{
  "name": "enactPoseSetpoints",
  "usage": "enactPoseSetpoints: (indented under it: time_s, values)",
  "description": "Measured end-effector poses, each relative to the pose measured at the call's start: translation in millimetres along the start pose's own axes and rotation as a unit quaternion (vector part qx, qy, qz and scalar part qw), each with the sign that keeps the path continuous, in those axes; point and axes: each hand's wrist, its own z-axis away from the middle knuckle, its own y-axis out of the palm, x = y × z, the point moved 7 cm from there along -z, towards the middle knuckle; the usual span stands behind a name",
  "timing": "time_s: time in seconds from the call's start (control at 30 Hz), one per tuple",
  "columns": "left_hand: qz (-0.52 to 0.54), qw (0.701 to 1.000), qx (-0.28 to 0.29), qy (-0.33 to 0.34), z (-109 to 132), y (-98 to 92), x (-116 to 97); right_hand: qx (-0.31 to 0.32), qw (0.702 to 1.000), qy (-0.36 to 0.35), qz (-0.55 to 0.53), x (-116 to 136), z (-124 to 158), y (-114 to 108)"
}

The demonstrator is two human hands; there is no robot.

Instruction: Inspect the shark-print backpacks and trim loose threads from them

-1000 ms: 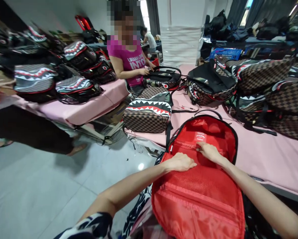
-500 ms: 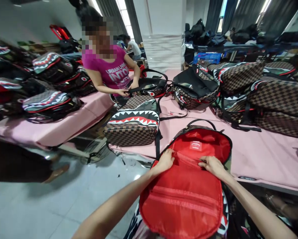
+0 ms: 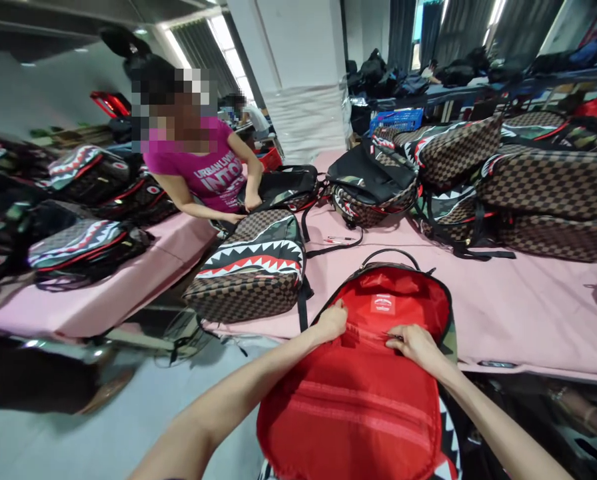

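Note:
An unzipped backpack lies at the pink table's front edge, its red lining facing me and its front panel folded down towards me. At the left side of the opening, my left hand is closed on the red lining. My right hand is inside the opening at the right, thumb and fingers pinched together near the lining's inner pocket edge. Something small and dark shows at its fingertips, too small to name. A white label is sewn on the inner back. The carry handle arches above.
A checkered backpack with shark teeth stands left of the open one. Another backpack lies behind, and more are stacked at the right. A pen lies on the pink table. Across it, a co-worker handles a black backpack.
My view has turned slightly, shifting the scene leftward. My right hand has moved a little left and down along the lining; my left hand stays at the opening's left side.

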Motion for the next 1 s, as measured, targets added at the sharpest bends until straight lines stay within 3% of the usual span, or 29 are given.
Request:
enactPoseSetpoints:
  time_s: [0.17, 0.3, 0.4, 0.53, 0.6, 0.67, 0.73, 0.83, 0.87, 0.93, 1.0]
  values:
    - [-0.012, 0.998, -0.029, 0.062, -25.2, -24.8, -36.7, -0.005, 1.000, -0.019, 0.001, -0.7, 0.6, -1.0]
    - [0.005, 0.991, 0.011, 0.133, -43.6, -38.0, -69.7, -0.008, 0.999, -0.030, -0.008, -2.2, -1.2, -1.3]
    - [0.098, 0.977, 0.020, 0.191, -53.4, -55.9, -104.6, 0.003, 0.999, -0.035, -0.006, -2.6, -1.7, -1.4]
    - [0.200, 0.966, -0.022, 0.162, -62.5, -91.6, -125.2, -0.003, 0.999, -0.033, -0.009, -5.1, -1.0, -1.2]
    - [0.237, 0.958, -0.006, 0.164, -57.8, -106.4, -124.4, -0.018, 0.999, -0.025, -0.027, -7.8, -2.2, -1.9]
    - [0.330, 0.930, 0.031, 0.158, -47.2, -121.4, -112.0, -0.053, 0.995, -0.020, -0.082, -10.6, -3.1, -8.2]
    - [0.426, 0.894, 0.049, 0.130, -31.9, -137.0, -85.3, -0.114, 0.976, -0.015, -0.185, -17.6, 1.0, -22.1]
    - [0.494, 0.867, -0.035, 0.063, 3.6, -151.0, -20.3, -0.226, 0.902, 0.020, -0.367, -47.0, 28.2, -46.7]
    - [0.519, 0.850, -0.078, 0.038, 20.2, -147.1, 4.0, -0.263, 0.873, 0.041, -0.409, -61.2, 44.1, -52.4]
    - [0.563, 0.811, -0.158, -0.017, 56.9, -119.6, 48.5, -0.334, 0.830, 0.089, -0.437, -89.0, 83.8, -57.8]
    - [0.588, 0.788, -0.169, -0.067, 84.0, -66.5, 74.3, -0.360, 0.841, 0.131, -0.381, -103.9, 123.5, -55.1]
